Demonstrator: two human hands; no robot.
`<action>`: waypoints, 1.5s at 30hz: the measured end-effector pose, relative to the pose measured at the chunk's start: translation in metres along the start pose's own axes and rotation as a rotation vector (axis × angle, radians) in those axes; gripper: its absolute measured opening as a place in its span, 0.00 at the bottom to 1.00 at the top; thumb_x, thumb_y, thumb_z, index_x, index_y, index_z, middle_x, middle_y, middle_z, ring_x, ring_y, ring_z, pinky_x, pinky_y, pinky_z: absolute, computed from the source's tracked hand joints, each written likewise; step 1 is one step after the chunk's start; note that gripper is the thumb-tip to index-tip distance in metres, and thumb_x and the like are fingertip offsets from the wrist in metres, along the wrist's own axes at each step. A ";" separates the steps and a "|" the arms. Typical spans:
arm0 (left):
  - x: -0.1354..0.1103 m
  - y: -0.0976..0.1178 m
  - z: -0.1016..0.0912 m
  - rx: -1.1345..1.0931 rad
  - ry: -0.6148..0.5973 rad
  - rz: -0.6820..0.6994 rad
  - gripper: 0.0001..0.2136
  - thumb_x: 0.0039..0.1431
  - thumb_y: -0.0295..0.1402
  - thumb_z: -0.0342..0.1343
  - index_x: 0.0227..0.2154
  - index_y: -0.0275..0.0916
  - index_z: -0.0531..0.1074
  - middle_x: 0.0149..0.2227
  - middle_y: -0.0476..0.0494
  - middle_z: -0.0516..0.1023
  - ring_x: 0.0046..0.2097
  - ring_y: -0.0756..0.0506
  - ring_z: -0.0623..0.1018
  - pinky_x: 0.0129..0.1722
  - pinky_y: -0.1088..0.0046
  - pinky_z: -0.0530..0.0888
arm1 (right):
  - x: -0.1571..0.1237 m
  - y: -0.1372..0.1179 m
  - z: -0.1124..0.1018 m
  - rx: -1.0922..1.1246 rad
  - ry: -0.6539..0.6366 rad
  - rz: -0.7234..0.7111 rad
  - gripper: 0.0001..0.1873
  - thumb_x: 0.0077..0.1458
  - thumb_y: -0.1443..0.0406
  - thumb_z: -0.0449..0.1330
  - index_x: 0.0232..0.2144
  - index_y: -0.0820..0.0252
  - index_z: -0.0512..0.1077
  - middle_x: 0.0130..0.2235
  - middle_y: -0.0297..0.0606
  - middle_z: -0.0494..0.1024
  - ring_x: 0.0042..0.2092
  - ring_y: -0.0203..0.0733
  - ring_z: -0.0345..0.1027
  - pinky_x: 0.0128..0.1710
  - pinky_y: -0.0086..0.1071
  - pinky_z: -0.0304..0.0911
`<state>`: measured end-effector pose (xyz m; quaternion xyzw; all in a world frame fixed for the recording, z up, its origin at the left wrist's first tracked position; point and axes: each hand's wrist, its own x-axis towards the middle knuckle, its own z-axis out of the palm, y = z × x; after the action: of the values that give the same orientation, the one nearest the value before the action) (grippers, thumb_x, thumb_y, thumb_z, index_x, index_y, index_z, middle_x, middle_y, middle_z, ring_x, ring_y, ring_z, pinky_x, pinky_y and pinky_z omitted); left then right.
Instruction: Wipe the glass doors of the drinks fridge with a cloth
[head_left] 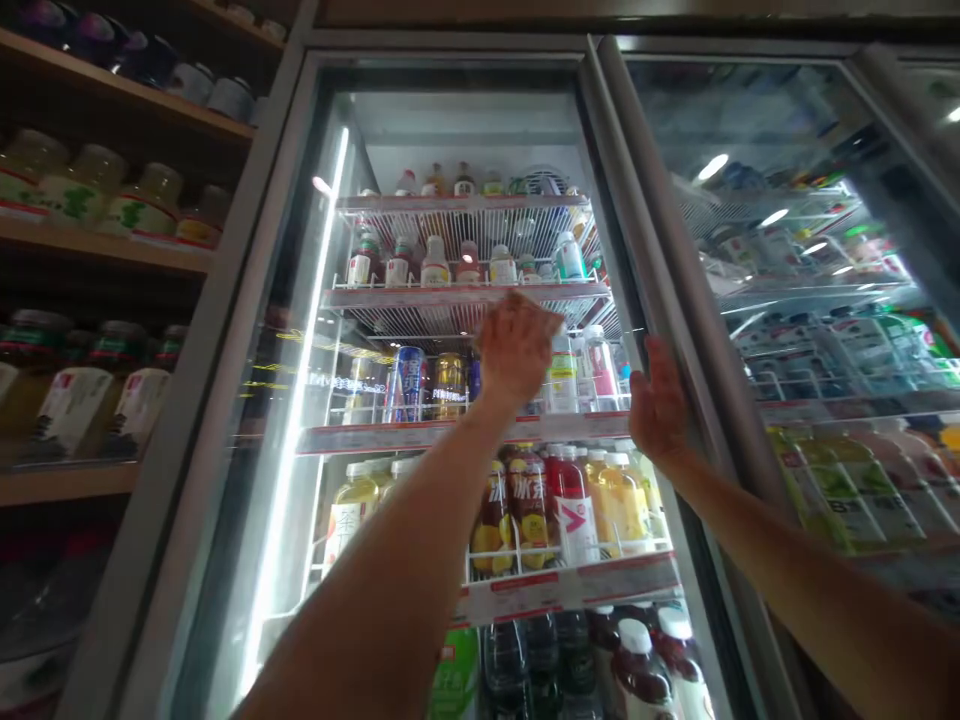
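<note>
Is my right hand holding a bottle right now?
No, the right hand rests open and flat against the fridge door frame, holding nothing.

Wooden shelves [127, 103] of jars [82, 190] stand left; a glass-door cooler [825, 300] (glare-streaked) stands right.

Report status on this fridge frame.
Left hand at the drinks shelf, grip hidden. Right hand open, flat on the door frame. Cans left of the left hand, bottles right.

Cans [420, 380] on wire shelf [450, 436] above bottles [571, 510], jars [90, 190] further left
</note>
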<state>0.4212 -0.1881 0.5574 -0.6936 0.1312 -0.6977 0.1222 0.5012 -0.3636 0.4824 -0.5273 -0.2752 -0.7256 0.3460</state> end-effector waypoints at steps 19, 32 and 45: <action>0.021 0.061 0.027 -0.036 -0.126 0.358 0.19 0.62 0.38 0.40 0.54 0.44 0.63 0.60 0.48 0.62 0.64 0.41 0.54 0.61 0.54 0.52 | -0.001 0.002 -0.015 0.669 0.221 0.294 0.29 0.57 0.54 0.47 0.59 0.54 0.51 0.64 0.43 0.49 0.61 0.45 0.52 0.60 0.48 0.46; -0.024 0.061 0.015 -0.030 -0.073 0.346 0.19 0.62 0.37 0.40 0.54 0.45 0.62 0.59 0.51 0.63 0.64 0.42 0.54 0.63 0.57 0.50 | -0.012 -0.003 -0.034 0.470 0.165 0.049 0.27 0.59 0.55 0.43 0.59 0.53 0.54 0.61 0.42 0.57 0.61 0.46 0.53 0.59 0.51 0.49; -0.088 -0.002 -0.032 0.070 0.003 -0.093 0.20 0.62 0.35 0.40 0.57 0.41 0.59 0.61 0.42 0.59 0.66 0.40 0.48 0.63 0.52 0.48 | -0.046 -0.012 -0.017 0.152 0.048 -0.140 0.24 0.60 0.62 0.44 0.58 0.57 0.55 0.58 0.46 0.61 0.61 0.45 0.53 0.59 0.46 0.52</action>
<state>0.3898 -0.1551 0.4754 -0.6932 0.0745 -0.7078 0.1136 0.4912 -0.3591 0.4334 -0.4613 -0.3572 -0.7376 0.3399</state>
